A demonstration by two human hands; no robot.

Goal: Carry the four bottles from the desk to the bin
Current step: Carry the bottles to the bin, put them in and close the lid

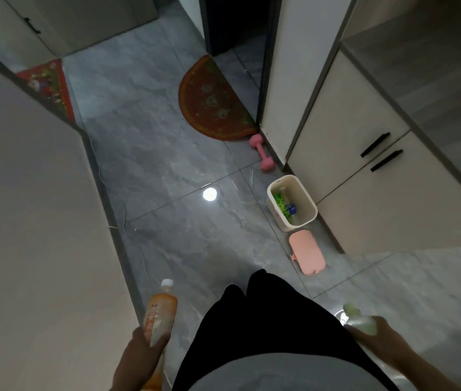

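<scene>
A grey marble-look tiled floor (pixel 167 153) fills most of the view, with a round bright light reflection on it. Pale cabinets (pixel 364 176) with two black bar handles stand on the right, and a pale wall (pixel 26 193) with a grey skirting runs along the left. A half-round red mat (pixel 212 103) lies by a dark doorway, and the corner of a second red mat (pixel 48 86) shows behind the left wall. The person's black trousers (pixel 266 320) and grey top fill the bottom centre. The bin (pixel 291 203) is cream, rectangular with rounded corners, open, standing on the floor just beside the cabinets; inside it lie green and blue items, too small to tell what they are. Its pink lid (pixel 306 252) lies flat on the floor just in front of it. One pink dumbbell (pixel 260 152) lies at the mat's edge. Two bottles are in view. The left hand (pixel 144 351) grips the orange bottle (pixel 158 314) around its lower body; it is clear plastic, orange above and paler below, with a white cap and an orange label whose writing is too blurred to read. The right hand (pixel 376 337) is curled round the green bottle (pixel 360 320), pale green and blurred, with its cap end pointing toward the floor ahead. Both bottles are well apart from the bin.
</scene>
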